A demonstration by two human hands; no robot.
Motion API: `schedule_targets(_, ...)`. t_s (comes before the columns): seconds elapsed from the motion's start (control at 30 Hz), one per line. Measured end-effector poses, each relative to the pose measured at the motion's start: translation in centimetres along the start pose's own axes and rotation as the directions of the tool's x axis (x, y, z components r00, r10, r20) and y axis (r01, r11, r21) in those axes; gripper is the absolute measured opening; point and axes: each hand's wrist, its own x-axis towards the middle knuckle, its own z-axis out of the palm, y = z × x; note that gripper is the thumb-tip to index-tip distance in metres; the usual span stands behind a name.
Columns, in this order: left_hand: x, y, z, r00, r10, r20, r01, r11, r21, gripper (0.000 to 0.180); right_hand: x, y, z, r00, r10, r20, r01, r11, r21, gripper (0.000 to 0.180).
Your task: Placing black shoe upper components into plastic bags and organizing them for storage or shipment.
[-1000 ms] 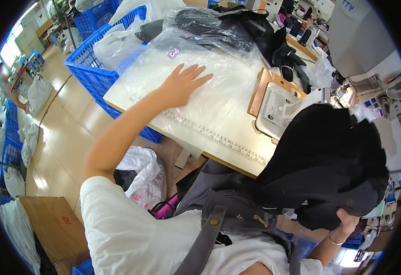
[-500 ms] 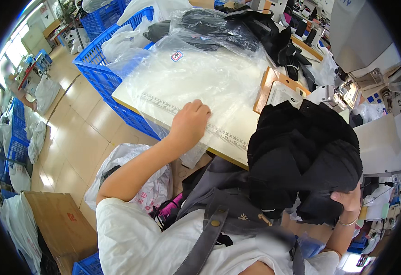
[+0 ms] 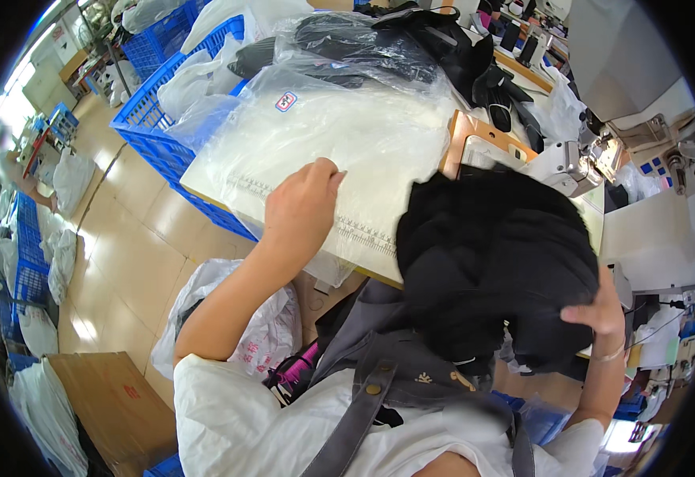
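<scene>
A thick bundle of black fabric pieces covers the front right of the work table and overhangs its edge. My right hand grips the bundle's right side, thumb on top and the other fingers mostly hidden. Over the white table top, which has printed ruler marks, lies a large clear plastic bag with a small label. My left hand is above the bag near the ruler marks, its fingers curled and pressed together. What they pinch, if anything, cannot be made out.
A sewing machine stands right, behind the bundle, beside a tan-edged plate. Bagged black pieces lie at the table's back. A blue crate borders the left side. A white sack and cardboard box stand lower left.
My left hand has lifted a little and turned, its fingers more curled. The black bundle has shifted left and its pieces look more bunched, with my right hand still on it. The whole view has shifted slightly.
</scene>
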Motion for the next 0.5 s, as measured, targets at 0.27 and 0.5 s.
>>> schedule_targets(0.27,1.6,1.5,-1.9,0.989,0.14,-0.056,-0.144,0.987,-0.066,0.006,13.7,1.4,3.8,0.853,0.197,0.484,-0.235,0.972,0.019,0.061)
schedule_targets(0.5,1.6,1.8,-1.1,0.962,0.268,-0.05,-0.273,0.947,-0.171,0.009,18.3,5.1,5.3,0.835,-0.026,0.549,-0.103,0.974,0.202,0.091)
